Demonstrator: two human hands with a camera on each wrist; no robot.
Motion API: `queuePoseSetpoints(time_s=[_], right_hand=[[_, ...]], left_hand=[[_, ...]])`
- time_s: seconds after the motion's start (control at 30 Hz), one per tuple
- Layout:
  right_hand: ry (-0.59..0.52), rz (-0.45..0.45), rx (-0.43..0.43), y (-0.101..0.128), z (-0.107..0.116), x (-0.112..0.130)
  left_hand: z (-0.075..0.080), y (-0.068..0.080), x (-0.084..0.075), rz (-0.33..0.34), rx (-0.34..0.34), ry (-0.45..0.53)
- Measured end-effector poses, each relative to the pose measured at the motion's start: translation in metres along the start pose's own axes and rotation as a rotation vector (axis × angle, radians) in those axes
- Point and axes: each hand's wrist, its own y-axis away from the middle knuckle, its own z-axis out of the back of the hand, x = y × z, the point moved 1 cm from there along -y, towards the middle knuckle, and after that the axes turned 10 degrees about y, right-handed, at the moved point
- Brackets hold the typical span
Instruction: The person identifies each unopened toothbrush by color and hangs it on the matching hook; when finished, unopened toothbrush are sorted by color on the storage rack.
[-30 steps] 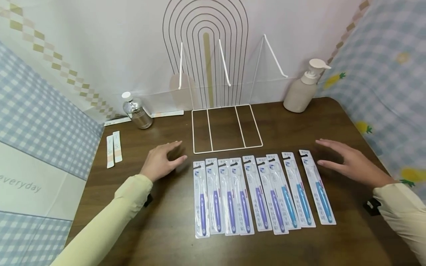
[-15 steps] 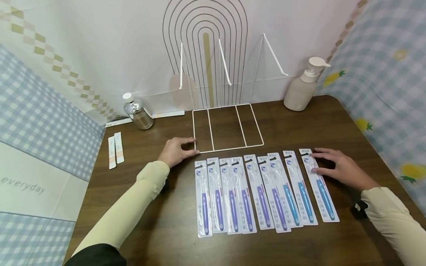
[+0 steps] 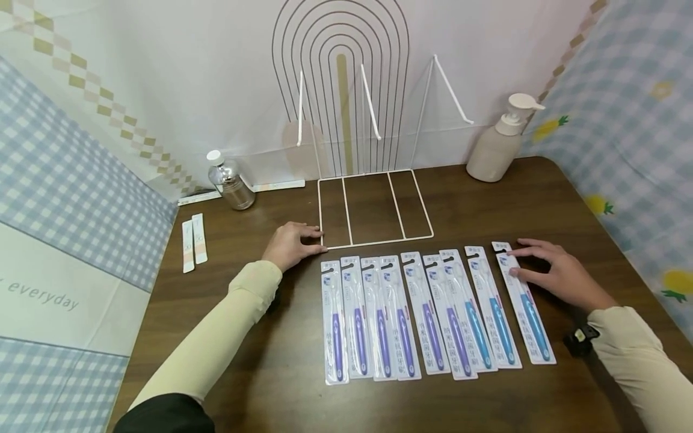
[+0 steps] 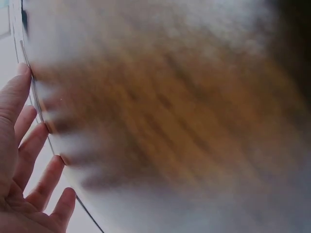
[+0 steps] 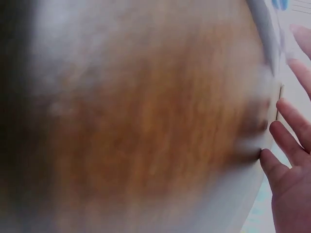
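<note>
Packaged toothbrushes lie in a row on the table, several with purple handles, such as the leftmost toothbrush (image 3: pixel 334 325), and a few with blue ones. My right hand (image 3: pixel 560 273) is at the upper end of the rightmost blue toothbrush (image 3: pixel 524 304), thumb and a fingertip on its pack. In the right wrist view the right hand's fingers (image 5: pixel 286 141) are spread and fairly straight. At the left front corner of a white wire rack (image 3: pixel 379 242) rests my left hand (image 3: pixel 292 245), its fingertips touching the frame. Extended fingers (image 4: pixel 46 182) show in the left wrist view.
The rack's three upright prongs (image 3: pixel 370 102) stick out toward me. A clear bottle with a white cap (image 3: pixel 231 183) stands back left, near slim white sachets (image 3: pixel 194 243). A beige pump bottle (image 3: pixel 494 147) stands back right. Patterned cloth (image 3: pixel 633 120) hangs around the table.
My left hand has moved right to the rack's corner. The right hand has shifted left and down onto the rightmost toothbrush pack. The toothbrushes keep their places on the table.
</note>
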Motion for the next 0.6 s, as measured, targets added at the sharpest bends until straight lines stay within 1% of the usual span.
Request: queuePoseSetpoints(time_s=[0.07,0.13,0.2,0.27,0.3,0.37,0.5,0.57,0.6], right_hand=[[-0.008,-0.016,-0.016,-0.001,0.001,0.002],[-0.027,-0.023,-0.050,-0.004,0.004,0.006],[-0.039,-0.006,-0.104,-0.009,0.008,0.015],[-0.038,0.036,-0.179,-0.017,0.017,0.029],[-0.043,0.082,-0.217,-0.021,0.022,0.037],[-0.013,0.174,-0.306,-0.031,0.036,0.060],[0.058,0.383,-0.486,-0.049,0.068,0.112],[0.091,0.468,-0.572,-0.057,0.082,0.137],[0.106,0.494,-0.611,-0.060,0.087,0.148]], left_hand=[[0.000,0.001,0.000,-0.003,-0.002,0.000],[-0.001,0.001,0.001,-0.005,0.000,0.004],[-0.001,0.001,0.000,-0.006,0.003,0.010],[0.000,0.001,0.000,-0.007,0.004,0.015],[0.000,0.001,0.000,-0.008,0.004,0.015],[0.001,0.001,0.000,-0.010,0.003,0.014],[0.001,0.002,0.001,-0.004,0.003,0.015],[0.001,0.001,0.001,0.000,0.005,0.016],[0.002,0.001,0.001,0.002,0.005,0.016]])
